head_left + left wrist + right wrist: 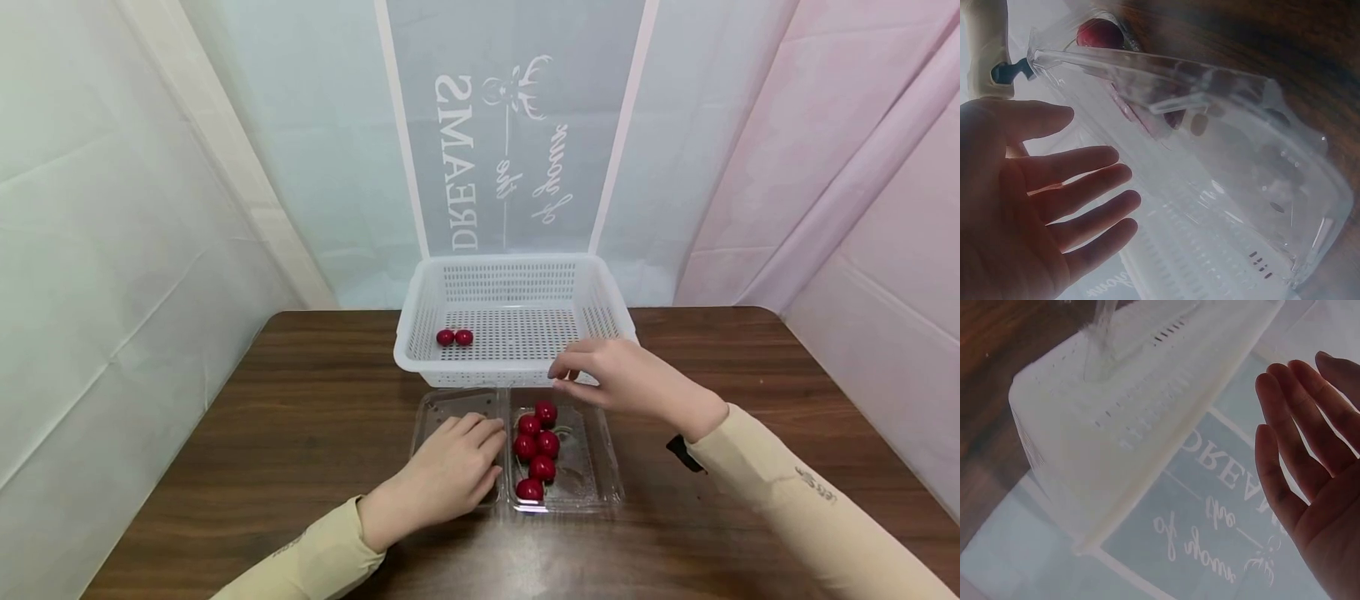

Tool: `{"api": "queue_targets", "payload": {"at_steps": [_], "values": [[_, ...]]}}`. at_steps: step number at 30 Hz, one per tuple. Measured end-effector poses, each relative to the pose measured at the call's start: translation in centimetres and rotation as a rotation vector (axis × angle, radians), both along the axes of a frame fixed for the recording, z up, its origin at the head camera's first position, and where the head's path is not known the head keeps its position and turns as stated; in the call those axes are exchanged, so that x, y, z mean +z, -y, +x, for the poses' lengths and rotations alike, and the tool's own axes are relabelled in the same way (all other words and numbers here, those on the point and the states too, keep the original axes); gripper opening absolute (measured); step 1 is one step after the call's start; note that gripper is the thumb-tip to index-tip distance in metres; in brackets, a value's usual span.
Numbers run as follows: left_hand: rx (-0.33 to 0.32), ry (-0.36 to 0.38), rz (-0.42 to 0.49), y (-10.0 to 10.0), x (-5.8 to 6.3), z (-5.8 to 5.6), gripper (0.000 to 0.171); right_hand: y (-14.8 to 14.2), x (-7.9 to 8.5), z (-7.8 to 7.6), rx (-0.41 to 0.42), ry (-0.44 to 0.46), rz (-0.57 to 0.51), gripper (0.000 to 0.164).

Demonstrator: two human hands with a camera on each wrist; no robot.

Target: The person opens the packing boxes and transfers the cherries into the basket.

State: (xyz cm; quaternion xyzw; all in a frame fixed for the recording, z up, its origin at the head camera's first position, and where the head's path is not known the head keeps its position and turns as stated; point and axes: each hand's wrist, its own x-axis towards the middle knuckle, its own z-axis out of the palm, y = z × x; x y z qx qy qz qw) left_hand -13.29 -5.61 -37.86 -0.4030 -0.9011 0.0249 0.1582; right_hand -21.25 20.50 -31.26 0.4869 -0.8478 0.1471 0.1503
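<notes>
A transparent plastic clamshell box (600,487) lies opened out on the table, with several red cherries (547,443) in its right half. My left hand (457,467) is over the left half, its fingers relaxed and slightly bent. In the left wrist view that hand (1041,194) shows a bare palm and spread fingers beside the plastic. Behind the box stands a white perforated basket (517,367), with two cherries (454,337) at its left. At the basket's front right rim, my right hand (618,375) bends its fingers loosely; the right wrist view shows nothing in its palm.
The dark wooden table (315,400) extends to both sides of the box. White curtains (150,208) hang left and right, and a grey printed cloth (517,167) hangs behind the basket.
</notes>
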Motion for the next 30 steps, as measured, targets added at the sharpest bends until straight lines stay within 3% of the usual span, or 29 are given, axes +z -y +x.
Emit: {"api": "queue_targets", "payload": {"at_steps": [12, 18, 30], "values": [[-0.005, -0.008, -0.002, 0.0, 0.1, 0.0, 0.038, 0.5, -2.0, 1.2, 0.124, 0.047, 0.031, 0.010], [-0.007, -0.005, -0.003, 0.0, 0.1, 0.0, 0.039, 0.7, -3.2, 1.6, 0.129, 0.055, 0.055, 0.010], [-0.002, 0.000, -0.014, 0.0, 0.0, -0.1, 0.039, 1.0, -4.7, 2.3, 0.163, 0.160, 0.164, 0.010]]}}
